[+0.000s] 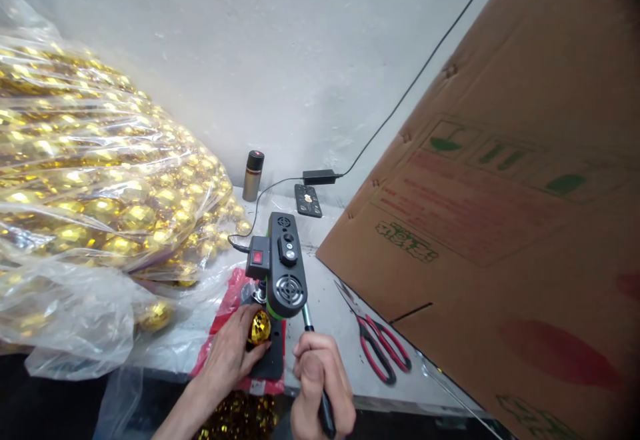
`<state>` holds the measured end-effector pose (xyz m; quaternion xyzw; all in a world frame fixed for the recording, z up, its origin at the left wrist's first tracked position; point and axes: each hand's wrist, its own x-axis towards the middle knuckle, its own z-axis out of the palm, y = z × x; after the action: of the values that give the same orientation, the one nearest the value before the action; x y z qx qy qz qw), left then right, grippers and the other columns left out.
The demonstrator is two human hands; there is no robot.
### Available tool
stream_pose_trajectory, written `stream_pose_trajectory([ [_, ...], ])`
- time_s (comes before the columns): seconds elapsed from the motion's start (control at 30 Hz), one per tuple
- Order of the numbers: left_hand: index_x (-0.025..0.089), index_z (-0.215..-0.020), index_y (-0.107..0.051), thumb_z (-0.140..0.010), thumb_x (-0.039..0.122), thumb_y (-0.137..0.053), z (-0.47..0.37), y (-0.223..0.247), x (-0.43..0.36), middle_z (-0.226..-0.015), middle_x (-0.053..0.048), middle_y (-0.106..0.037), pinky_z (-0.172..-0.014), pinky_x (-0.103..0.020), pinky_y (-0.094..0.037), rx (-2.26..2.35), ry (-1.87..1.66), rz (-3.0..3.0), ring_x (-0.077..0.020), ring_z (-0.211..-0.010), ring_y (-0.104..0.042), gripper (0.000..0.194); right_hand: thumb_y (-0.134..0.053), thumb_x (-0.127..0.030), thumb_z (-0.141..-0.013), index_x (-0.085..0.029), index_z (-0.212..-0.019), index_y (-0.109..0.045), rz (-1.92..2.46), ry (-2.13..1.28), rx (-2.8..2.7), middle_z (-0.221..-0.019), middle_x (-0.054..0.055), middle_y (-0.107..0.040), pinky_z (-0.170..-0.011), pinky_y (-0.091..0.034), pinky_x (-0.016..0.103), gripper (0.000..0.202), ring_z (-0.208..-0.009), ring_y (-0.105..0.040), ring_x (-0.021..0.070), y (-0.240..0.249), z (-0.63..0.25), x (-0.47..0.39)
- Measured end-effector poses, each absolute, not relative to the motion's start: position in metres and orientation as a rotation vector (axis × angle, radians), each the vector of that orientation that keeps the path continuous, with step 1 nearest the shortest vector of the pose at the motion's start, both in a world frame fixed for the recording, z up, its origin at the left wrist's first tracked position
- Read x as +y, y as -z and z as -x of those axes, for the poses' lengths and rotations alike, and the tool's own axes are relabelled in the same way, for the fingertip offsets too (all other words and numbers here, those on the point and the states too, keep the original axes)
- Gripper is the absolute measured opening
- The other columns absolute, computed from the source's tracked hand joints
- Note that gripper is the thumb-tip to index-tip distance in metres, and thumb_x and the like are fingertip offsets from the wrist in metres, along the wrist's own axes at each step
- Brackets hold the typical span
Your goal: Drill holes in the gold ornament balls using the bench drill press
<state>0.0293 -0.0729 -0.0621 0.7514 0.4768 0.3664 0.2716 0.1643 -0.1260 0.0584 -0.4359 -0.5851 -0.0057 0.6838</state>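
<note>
A small black machine with a red switch, round vents and a lever stands near the table's front edge. My left hand is closed around a shiny gold faceted ball, beside the machine's head and above its black base plate. My right hand is wrapped round the black grip of the lever handle, to the right of the ball. Under the base lies a red plastic sheet. The machine's head hides part of what is beneath it.
At left sits a big clear bag of gold balls. A large cardboard box leans in from the right, with red-handled scissors beside it. Toward the wall are a spray can, a phone and a power adapter. More gold pieces lie below the table edge.
</note>
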Motion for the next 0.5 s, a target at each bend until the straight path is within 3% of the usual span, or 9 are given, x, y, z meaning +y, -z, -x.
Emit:
stream_pose_trajectory([
  [0.17, 0.022, -0.135, -0.066, -0.083, 0.021, -0.075, -0.033, 0.062, -0.072, -0.127, -0.016, -0.074, -0.094, -0.049, -0.064, 1.289, -0.919, -2.104, -0.0363, -0.112, -0.075, 0.052, -0.046, -0.015, -0.109, -0.022, -0.078, -0.055, 1.002, -0.007, -1.3, -0.073, -0.002, -0.057, -0.057, -0.043, 0.024, 0.032, -0.063, -0.058, 0.0111, -0.061, -0.163, -0.127],
  [0.33, 0.024, -0.128, -0.07, -0.086, 0.034, -0.079, -0.041, 0.066, -0.069, -0.124, -0.013, -0.075, -0.094, -0.051, -0.058, 1.295, -0.953, -2.062, -0.0355, -0.11, -0.071, 0.045, -0.046, -0.013, -0.108, -0.022, -0.076, -0.054, 1.037, -0.048, -1.245, -0.074, -0.002, -0.057, -0.059, -0.043, 0.026, 0.034, -0.064, -0.058, 0.0116, -0.064, -0.158, -0.131],
  [0.5, 0.022, -0.122, -0.07, -0.085, 0.034, -0.078, -0.045, 0.072, -0.068, -0.109, -0.01, -0.077, -0.093, -0.05, -0.054, 1.306, -0.951, -1.959, -0.0334, -0.102, -0.069, 0.04, -0.047, -0.014, -0.109, -0.021, -0.076, -0.056, 1.077, -0.135, -1.177, -0.077, -0.001, -0.06, -0.064, -0.044, 0.027, 0.035, -0.068, -0.059, 0.0115, -0.067, -0.151, -0.138],
])
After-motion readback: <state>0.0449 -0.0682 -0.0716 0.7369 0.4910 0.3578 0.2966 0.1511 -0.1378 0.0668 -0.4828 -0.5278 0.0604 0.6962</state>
